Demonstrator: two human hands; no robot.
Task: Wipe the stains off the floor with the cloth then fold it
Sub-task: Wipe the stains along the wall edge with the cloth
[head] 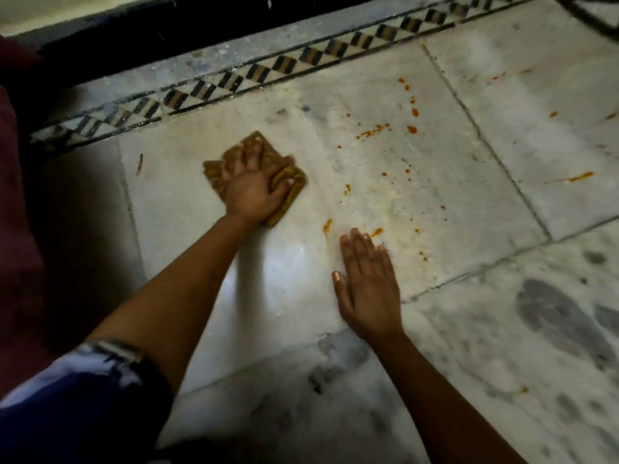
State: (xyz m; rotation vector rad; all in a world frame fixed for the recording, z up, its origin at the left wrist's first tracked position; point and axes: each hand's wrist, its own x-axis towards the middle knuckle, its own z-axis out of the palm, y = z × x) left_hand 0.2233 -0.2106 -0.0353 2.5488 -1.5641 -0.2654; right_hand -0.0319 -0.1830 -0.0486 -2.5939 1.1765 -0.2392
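A: Right, hands first. Left hand (249,187) is stretched forward on a straight arm, palm down on the cloth (264,152), fingers spread over it, thumb curled into a fold at its right edge. So it is pressed and partly clamped on the cloth.

B: And the other?

A: Right hand (366,279) lies flat on the floor (452,169), open, fingers together and pointing ahead, holding nothing. The two hands are well apart; the right sits nearer the body than the left.

B: Cloth itself?

A: Mustard-brown, roughly square, bunched under the left palm, flat on the floor. One corner points away from the hand toward the patterned border (254,75).

B: Stains?

A: Orange stains (373,130), scattered drops and short smears, ahead and to the right of the right hand. One smear (376,232) lies just beyond its fingertips, another just to their left. Further streaks lie out to the far right on the next slab. A thin mark sits left of the cloth.

B: Surface, room?

A: Pale marble slabs with dark joints; greyer mottled slabs nearer the body. A black-and-white diamond strip runs beyond the left hand, with a dark band behind it. Dim light; left edge in shadow. A dark blue sleeve (83,406) covers the left upper arm.
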